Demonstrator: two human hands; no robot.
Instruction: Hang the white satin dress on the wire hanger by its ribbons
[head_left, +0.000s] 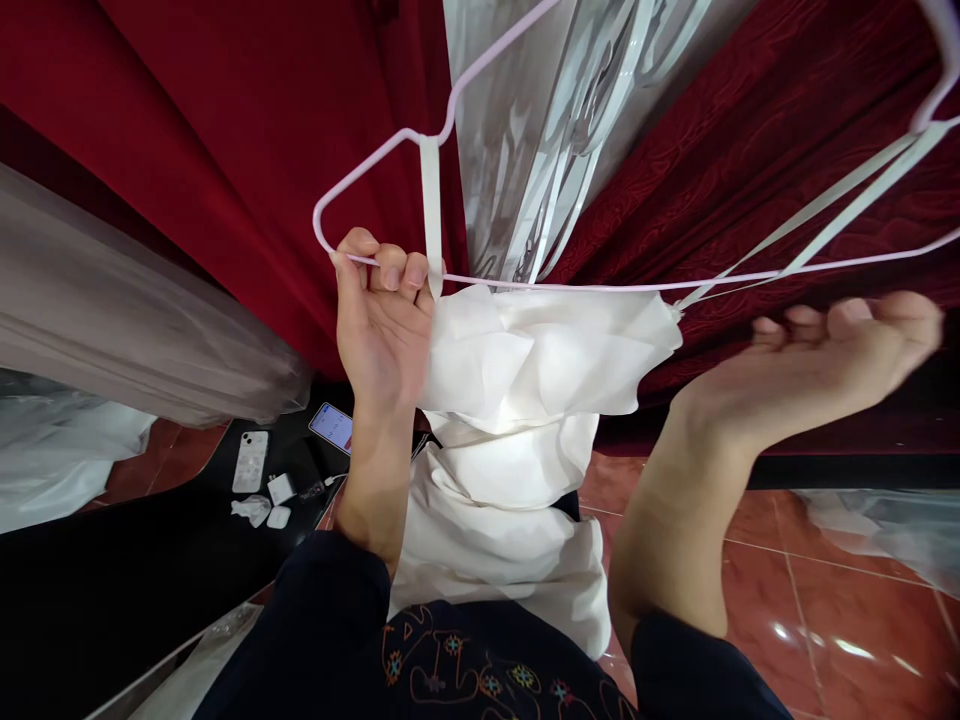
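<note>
A pale pink hanger (600, 288) spans the view, its lower bar running nearly level in front of me. From it a white garment (551, 350) hangs by thin white straps (432, 205), one looped near the left shoulder of the hanger and another slanting up on the right side. My left hand (390, 315) has its fingers curled round the left end of the lower bar, beside the left strap. Below the bar on the right, my right hand (817, 370) is held out, fingers extended and slightly blurred, apart from the hanger and holding nothing.
Red curtains (240, 130) and sheer grey fabric (502, 120) with hanging white ribbons (574, 150) stand in front. At left, a black surface (217, 510) bears a white phone (251, 460), a lit phone (332, 427) and a charger (281, 488). Red tiles (787, 610) cover the floor.
</note>
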